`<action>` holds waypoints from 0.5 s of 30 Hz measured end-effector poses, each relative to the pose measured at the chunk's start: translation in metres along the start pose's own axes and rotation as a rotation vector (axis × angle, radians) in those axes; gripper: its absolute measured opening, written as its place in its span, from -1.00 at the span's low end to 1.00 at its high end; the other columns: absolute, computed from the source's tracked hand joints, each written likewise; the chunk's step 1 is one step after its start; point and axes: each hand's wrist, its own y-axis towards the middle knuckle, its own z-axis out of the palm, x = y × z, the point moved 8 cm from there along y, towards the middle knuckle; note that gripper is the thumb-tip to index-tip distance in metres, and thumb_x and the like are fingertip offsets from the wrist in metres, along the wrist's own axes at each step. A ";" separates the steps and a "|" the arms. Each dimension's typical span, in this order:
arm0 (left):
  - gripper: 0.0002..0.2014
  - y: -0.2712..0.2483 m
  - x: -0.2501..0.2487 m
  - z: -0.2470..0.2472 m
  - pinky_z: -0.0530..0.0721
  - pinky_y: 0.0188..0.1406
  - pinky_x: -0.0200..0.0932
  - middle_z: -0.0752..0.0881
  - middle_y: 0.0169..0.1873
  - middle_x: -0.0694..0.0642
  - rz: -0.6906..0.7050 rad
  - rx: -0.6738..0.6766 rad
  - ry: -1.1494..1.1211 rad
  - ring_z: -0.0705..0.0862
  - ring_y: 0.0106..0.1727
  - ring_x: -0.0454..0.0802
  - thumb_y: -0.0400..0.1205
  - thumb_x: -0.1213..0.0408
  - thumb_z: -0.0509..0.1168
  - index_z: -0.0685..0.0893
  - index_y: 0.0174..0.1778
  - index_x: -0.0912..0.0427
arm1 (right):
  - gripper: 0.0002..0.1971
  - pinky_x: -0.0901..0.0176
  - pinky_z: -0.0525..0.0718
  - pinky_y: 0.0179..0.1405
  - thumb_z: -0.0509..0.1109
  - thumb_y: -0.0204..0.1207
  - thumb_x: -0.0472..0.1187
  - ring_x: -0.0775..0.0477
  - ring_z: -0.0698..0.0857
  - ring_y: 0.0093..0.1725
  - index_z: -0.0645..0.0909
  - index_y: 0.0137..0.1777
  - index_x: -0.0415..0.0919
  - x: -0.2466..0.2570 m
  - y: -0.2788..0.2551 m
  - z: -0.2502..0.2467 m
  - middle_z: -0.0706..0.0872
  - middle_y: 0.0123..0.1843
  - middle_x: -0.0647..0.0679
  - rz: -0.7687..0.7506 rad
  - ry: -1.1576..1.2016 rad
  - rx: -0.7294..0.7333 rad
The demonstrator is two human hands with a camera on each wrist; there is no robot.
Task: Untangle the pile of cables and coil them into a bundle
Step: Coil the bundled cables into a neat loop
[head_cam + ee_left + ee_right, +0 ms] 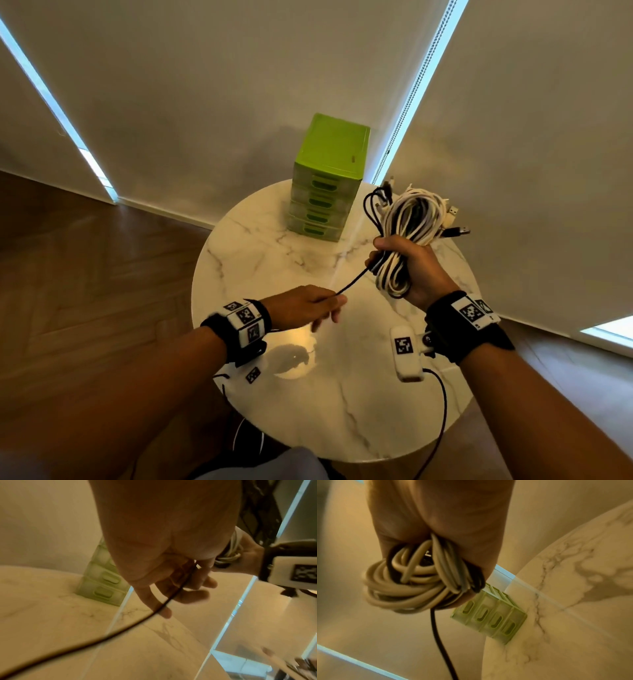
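Head view, left to right — your left hand (306, 304) pinches the loose black cable (352, 283); your right hand (412, 267) grips the coiled bundle (407, 219) above the worktop (274, 260). Keep the tail lightly taut — lay each loop flat against the coil.

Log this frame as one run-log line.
stage: coiling | right hand: grips cable bundle above marble table | left hand: pinches loose black cable | green drawer unit: untouched
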 end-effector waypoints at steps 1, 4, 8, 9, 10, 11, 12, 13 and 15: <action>-0.55 -0.002 0.001 -0.007 0.65 -0.03 -0.04 0.64 -0.34 -0.22 0.004 -0.037 -0.023 0.58 -0.24 -0.14 0.83 -0.12 0.03 0.68 -0.10 0.09 | -0.91 -0.24 0.77 0.09 0.42 0.52 -0.44 -0.24 0.80 -0.21 0.59 -0.02 -0.37 0.001 0.000 0.000 0.69 -0.29 -0.26 0.002 0.083 0.013; -0.51 -0.006 0.001 -0.020 0.65 -0.01 -0.12 0.57 -0.14 -0.08 0.003 -0.072 -0.023 0.52 -0.15 -0.16 0.83 -0.14 -0.07 0.65 -0.03 0.09 | -0.96 -0.35 0.73 0.23 0.39 0.53 -0.39 -0.20 0.81 -0.07 0.58 -0.12 -0.34 -0.002 -0.003 0.006 0.65 -0.25 -0.17 0.030 0.294 0.077; -0.58 0.001 0.001 -0.034 0.59 0.03 -0.17 0.72 -0.08 -0.03 0.017 -0.138 0.162 0.61 -0.08 -0.14 0.77 -0.19 0.09 0.71 -0.06 0.01 | -0.92 -0.09 0.75 -0.09 0.44 0.44 -0.31 -0.14 0.70 -0.29 0.62 -0.16 -0.32 -0.009 -0.010 0.014 0.64 -0.32 -0.17 0.089 0.187 0.151; -0.60 0.003 0.001 -0.039 0.58 -0.03 -0.19 0.73 -0.13 0.01 0.004 -0.174 0.201 0.61 -0.14 -0.12 0.72 -0.23 0.17 0.71 -0.11 -0.01 | -0.90 -0.09 0.73 -0.13 0.45 0.42 -0.31 -0.16 0.70 -0.32 0.62 -0.16 -0.34 -0.010 -0.012 0.013 0.65 -0.33 -0.21 0.102 0.105 0.153; -0.60 0.004 0.002 -0.045 0.56 -0.10 -0.22 0.72 -0.20 0.01 -0.012 -0.207 0.238 0.58 -0.22 -0.13 0.66 -0.27 0.25 0.69 -0.17 -0.01 | -0.89 -0.08 0.71 -0.17 0.46 0.43 -0.33 -0.20 0.70 -0.36 0.62 -0.13 -0.37 -0.008 -0.014 0.010 0.66 -0.32 -0.27 0.104 -0.011 0.141; -0.58 0.003 0.003 -0.051 0.54 -0.17 -0.22 0.68 -0.28 -0.01 -0.027 -0.234 0.277 0.55 -0.27 -0.13 0.60 -0.31 0.31 0.67 -0.22 0.00 | -0.90 -0.06 0.71 -0.20 0.46 0.45 -0.35 -0.25 0.70 -0.38 0.63 -0.11 -0.39 -0.006 -0.014 0.005 0.67 -0.31 -0.35 0.097 -0.148 0.123; -0.56 0.003 0.003 -0.057 0.53 -0.20 -0.19 0.65 -0.34 -0.02 -0.037 -0.253 0.307 0.53 -0.31 -0.12 0.55 -0.34 0.36 0.66 -0.27 0.01 | -0.90 -0.04 0.71 -0.23 0.47 0.46 -0.36 -0.29 0.71 -0.39 0.64 -0.10 -0.40 -0.002 -0.014 0.000 0.69 -0.31 -0.40 0.080 -0.298 0.111; -0.54 0.002 0.004 -0.065 0.54 -0.21 -0.15 0.64 -0.38 -0.02 -0.037 -0.278 0.332 0.53 -0.33 -0.11 0.52 -0.35 0.39 0.65 -0.30 0.01 | -0.89 -0.05 0.71 -0.23 0.49 0.45 -0.35 -0.30 0.72 -0.38 0.66 -0.09 -0.39 0.003 -0.015 -0.003 0.73 -0.31 -0.41 0.057 -0.430 0.111; -0.55 0.000 0.003 -0.079 0.52 -0.24 -0.13 0.63 -0.39 -0.04 -0.029 -0.347 0.378 0.54 -0.32 -0.11 0.50 -0.35 0.42 0.66 -0.30 0.00 | -0.84 -0.05 0.72 -0.18 0.55 0.42 -0.33 -0.25 0.75 -0.31 0.71 -0.01 -0.26 0.008 -0.015 -0.007 0.79 -0.29 -0.28 0.013 -0.610 0.116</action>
